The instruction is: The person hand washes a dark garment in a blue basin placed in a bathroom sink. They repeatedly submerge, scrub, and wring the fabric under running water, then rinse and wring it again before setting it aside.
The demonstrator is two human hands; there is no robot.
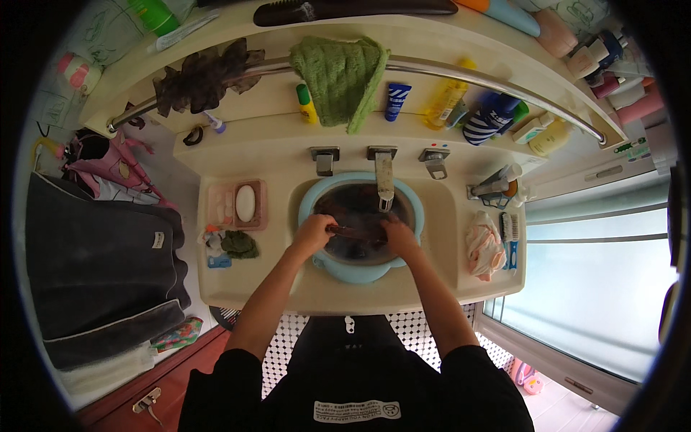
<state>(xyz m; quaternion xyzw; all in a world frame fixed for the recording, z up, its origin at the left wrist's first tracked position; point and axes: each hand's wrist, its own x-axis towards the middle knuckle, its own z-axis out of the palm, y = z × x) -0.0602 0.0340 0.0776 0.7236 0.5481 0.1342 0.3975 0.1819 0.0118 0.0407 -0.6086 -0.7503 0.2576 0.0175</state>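
A light blue plastic basin stands in the cream washbasin beneath the faucet. Dark liquid fills it, with dark reddish-brown wet fabric partly at the surface. At the basin's left side, my left hand pinches an edge of this fabric. My right hand reaches over the right rim. Its fingers touch the fabric's other end near the liquid; they are blurred and partly hidden, so their grip is unclear.
A pink soap box with white soap and a dark green cloth lie left. On the right are a pale crumpled cloth and a brush. A green towel hangs from the metal rail above.
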